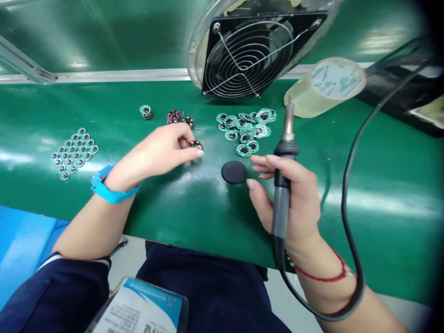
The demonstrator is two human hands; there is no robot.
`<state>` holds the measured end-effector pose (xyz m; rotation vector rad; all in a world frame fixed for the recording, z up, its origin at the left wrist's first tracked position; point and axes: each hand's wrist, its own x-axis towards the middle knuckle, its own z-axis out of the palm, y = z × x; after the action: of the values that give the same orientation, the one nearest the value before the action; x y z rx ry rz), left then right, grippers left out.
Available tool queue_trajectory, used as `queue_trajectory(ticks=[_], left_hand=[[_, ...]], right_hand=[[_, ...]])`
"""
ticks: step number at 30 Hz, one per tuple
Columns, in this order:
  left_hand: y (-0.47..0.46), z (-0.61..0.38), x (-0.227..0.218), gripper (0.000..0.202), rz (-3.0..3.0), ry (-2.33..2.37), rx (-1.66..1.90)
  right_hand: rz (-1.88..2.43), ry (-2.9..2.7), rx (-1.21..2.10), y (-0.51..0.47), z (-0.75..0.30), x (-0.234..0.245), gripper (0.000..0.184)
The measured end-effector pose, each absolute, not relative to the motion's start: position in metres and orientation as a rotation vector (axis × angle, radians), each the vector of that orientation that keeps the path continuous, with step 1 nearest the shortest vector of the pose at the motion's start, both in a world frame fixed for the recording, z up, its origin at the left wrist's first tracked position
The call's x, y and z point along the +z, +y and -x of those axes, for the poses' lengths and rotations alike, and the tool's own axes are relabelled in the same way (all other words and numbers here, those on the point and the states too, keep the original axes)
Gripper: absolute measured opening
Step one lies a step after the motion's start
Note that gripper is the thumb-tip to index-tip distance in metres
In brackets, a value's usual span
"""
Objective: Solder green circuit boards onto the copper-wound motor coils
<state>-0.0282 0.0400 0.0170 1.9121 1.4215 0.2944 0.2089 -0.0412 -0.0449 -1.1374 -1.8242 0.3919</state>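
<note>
My left hand (161, 152), with a blue wristband, pinches a small round coil part (196, 144) with dark and copper colours between thumb and fingertips. Just behind it stand a coil with pink-red on top (173, 115) and another copper-toned coil (188, 121). A soldering iron (281, 208) is held upright in my right hand (298, 199), tip pointing away from me, its handle lying across the palm. The thumb and fingertips of that hand are apart, close to a flat black disc (234, 172). Beyond the disc lies a loose pile of small round green circuit boards (246, 124).
More round boards (74, 152) lie in neat rows at left. A board-topped coil (146, 111) stands behind them. A fan with a wire guard (244, 64) and a tape roll (322, 88) stand at the back. The iron's black cable (347, 185) loops over my right forearm.
</note>
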Motion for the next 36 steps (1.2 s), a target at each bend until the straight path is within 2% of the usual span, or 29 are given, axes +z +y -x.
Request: queue_trajectory(ticks=[4, 8, 14, 23, 27, 29, 33, 36], left_hand=[[0.013, -0.011, 0.016, 0.019, -1.885, 1.172, 0.325], [0.000, -0.028, 0.012, 0.018, -1.834, 1.143, 0.305], [-0.001, -0.028, 0.010, 0.027, -1.746, 1.158, 0.324], [0.000, -0.029, 0.011, 0.014, -1.499, 1.090, 0.327], [0.008, -0.024, 0.014, 0.014, -1.454, 1.151, 0.542], [0.011, -0.023, 0.013, 0.018, -1.463, 1.162, 0.595], [0.012, -0.024, 0.008, 0.030, -1.542, 1.089, 0.360], [0.009, -0.026, 0.006, 0.024, -1.569, 1.106, 0.312]], right_hand=[[1.137, -1.985, 0.301, -0.040, -0.202, -0.040, 0.053], [1.144, -2.067, 0.316, -0.042, -0.200, -0.039, 0.046], [1.166, -1.988, 0.266, -0.043, -0.199, -0.041, 0.047], [1.219, -1.920, 0.147, -0.041, -0.200, -0.035, 0.047], [1.244, -1.908, 0.169, -0.041, -0.202, -0.034, 0.055], [1.214, -1.964, 0.166, -0.041, -0.202, -0.035, 0.054], [1.130, -2.090, 0.136, -0.040, -0.201, -0.038, 0.044], [1.110, -2.123, 0.110, -0.040, -0.201, -0.039, 0.044]])
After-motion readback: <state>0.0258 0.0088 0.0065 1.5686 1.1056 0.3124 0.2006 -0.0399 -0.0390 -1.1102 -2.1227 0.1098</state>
